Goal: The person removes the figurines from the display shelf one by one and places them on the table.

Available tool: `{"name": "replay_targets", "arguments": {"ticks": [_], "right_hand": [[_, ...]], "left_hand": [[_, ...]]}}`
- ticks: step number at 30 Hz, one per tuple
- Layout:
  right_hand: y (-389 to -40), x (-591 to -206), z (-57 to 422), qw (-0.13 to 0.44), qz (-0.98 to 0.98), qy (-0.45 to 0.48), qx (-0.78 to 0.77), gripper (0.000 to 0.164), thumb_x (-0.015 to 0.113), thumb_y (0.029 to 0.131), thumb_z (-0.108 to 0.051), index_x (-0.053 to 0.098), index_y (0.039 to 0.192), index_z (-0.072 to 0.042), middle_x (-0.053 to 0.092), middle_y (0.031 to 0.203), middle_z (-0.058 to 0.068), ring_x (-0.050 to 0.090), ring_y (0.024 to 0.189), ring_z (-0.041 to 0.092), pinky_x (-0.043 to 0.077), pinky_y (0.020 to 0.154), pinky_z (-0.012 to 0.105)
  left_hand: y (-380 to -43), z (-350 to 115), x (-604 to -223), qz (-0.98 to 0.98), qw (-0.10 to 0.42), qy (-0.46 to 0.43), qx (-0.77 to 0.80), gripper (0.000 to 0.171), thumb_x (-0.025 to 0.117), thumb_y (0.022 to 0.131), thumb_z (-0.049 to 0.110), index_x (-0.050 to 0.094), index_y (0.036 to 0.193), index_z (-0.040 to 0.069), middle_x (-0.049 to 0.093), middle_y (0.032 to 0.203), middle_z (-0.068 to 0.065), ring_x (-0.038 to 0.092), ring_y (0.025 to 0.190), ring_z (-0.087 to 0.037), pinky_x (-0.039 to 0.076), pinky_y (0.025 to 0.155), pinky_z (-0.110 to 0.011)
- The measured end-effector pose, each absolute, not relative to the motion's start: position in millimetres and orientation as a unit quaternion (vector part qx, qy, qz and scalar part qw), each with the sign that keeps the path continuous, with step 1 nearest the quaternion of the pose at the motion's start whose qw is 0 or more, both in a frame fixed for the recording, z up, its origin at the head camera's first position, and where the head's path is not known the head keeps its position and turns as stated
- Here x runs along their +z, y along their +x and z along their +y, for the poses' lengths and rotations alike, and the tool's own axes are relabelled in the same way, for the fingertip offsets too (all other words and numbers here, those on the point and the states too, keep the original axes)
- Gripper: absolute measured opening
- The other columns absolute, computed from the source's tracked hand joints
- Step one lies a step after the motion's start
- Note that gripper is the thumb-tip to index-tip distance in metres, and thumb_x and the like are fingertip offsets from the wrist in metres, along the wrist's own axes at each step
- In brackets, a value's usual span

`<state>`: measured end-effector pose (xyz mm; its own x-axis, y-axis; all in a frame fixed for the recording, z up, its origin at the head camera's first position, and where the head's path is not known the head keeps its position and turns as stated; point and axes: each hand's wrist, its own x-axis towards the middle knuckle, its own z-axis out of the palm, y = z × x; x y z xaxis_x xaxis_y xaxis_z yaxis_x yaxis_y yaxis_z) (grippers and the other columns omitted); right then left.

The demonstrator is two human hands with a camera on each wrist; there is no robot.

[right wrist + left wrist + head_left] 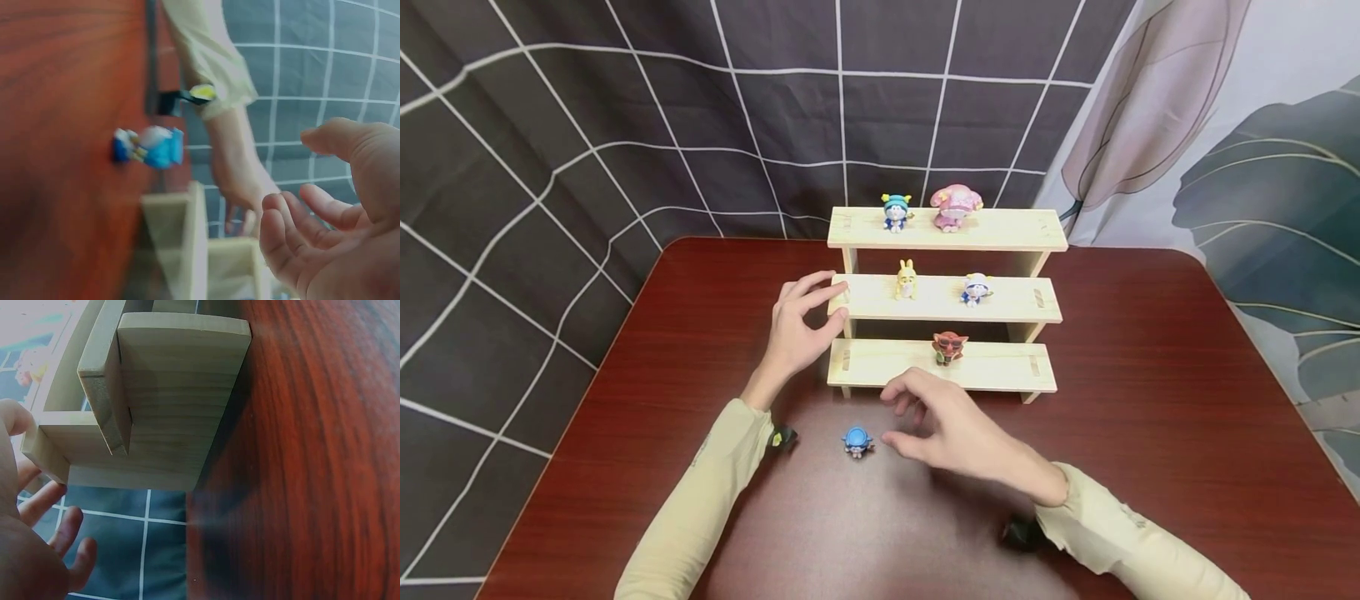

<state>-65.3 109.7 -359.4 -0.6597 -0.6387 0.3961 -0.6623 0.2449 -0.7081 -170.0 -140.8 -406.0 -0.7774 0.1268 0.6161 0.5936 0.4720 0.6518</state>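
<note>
Posture first: what is your left hand (797, 332) doing?

"It reaches to the left end of the middle shelf (1018, 297) on a three-tier wooden display stand (880, 365). My thumb sits at the front edge and my fingers lie over the top and toward the back, so the board's end is held between them."

"And your right hand (951, 421)?"

"Raised over the table (1150, 350), fingers loosely bent, thumb apart from them, nothing in its grasp."

"Where's the blue-hatted figurine (857, 442)?"

"Upright on the tabletop in front of the stand, near my right thumb but not touching it."

"Describe the surface and the room."

"Reddish-brown wood grain, with a soft sheen on the part nearest me. A dark curtain with white grid lines (700, 108) hangs behind and to my left; a pale leaf-patterned curtain (1262, 183) hangs to my right. My cream sleeves (700, 492) reach in over the table. On the stand, a fox figurine in sunglasses (949, 347) occupies the bottom shelf, and a yellow rabbit figurine (907, 282) the middle one."
</note>
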Motion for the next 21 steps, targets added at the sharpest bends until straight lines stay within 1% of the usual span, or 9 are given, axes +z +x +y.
{"name": "replay_targets", "arguments": {"ticks": [4,7,11,14,16,21], "right_hand": [[-73,-341,123,0.024,-0.78,0.411,0.471,0.034,0.079,0.078,0.002,0.062,0.107,-0.004,0.063,0.096,-0.002,0.063,0.082,0.014,0.053,0.065,0.029],[-81,-330,134,0.039,-0.784,0.393,0.479,0.033,0.079,0.078,0.004,0.063,0.106,-0.004,0.063,0.094,-0.003,0.064,0.079,0.014,0.053,0.065,0.029],[-91,-314,148,0.067,-0.79,0.367,0.486,0.033,0.078,0.078,0.008,0.064,0.106,-0.002,0.067,0.093,0.0,0.064,0.079,0.014,0.051,0.067,0.025],[-98,-304,158,0.081,-0.792,0.345,0.497,0.033,0.077,0.077,0.012,0.064,0.105,0.001,0.067,0.094,0.005,0.064,0.079,0.014,0.051,0.067,0.023],[-102,-298,164,0.088,-0.796,0.327,0.503,0.033,0.077,0.077,0.014,0.064,0.105,0.002,0.067,0.095,0.005,0.064,0.079,0.013,0.051,0.066,0.022],[-113,-290,171,0.11,-0.805,0.289,0.506,0.033,0.075,0.077,0.015,0.065,0.105,0.003,0.066,0.096,0.007,0.063,0.076,0.011,0.051,0.067,0.02]], "left_hand": [[-170,-141,-407,-0.818,0.255,-0.221,-0.466,0.034,0.074,0.084,0.012,0.075,0.118,0.008,0.064,0.129,-0.011,0.052,0.108,-0.033,0.038,0.086,-0.049],[-171,-140,-408,-0.816,0.256,-0.222,-0.469,0.034,0.074,0.084,0.012,0.075,0.118,0.007,0.065,0.127,-0.014,0.052,0.106,-0.037,0.038,0.085,-0.05],[-171,-140,-408,-0.816,0.253,-0.22,-0.471,0.034,0.073,0.084,0.013,0.076,0.117,0.007,0.064,0.127,-0.016,0.052,0.107,-0.039,0.039,0.085,-0.05],[-170,-139,-407,-0.816,0.252,-0.219,-0.472,0.034,0.073,0.084,0.014,0.076,0.117,0.007,0.064,0.128,-0.015,0.052,0.108,-0.04,0.039,0.085,-0.05],[-170,-139,-407,-0.815,0.253,-0.22,-0.472,0.034,0.073,0.083,0.014,0.076,0.117,0.006,0.064,0.127,-0.016,0.052,0.107,-0.041,0.039,0.085,-0.051],[-169,-140,-406,-0.815,0.254,-0.218,-0.473,0.034,0.074,0.083,0.013,0.076,0.117,0.007,0.064,0.128,-0.014,0.052,0.108,-0.036,0.039,0.085,-0.05]]}}
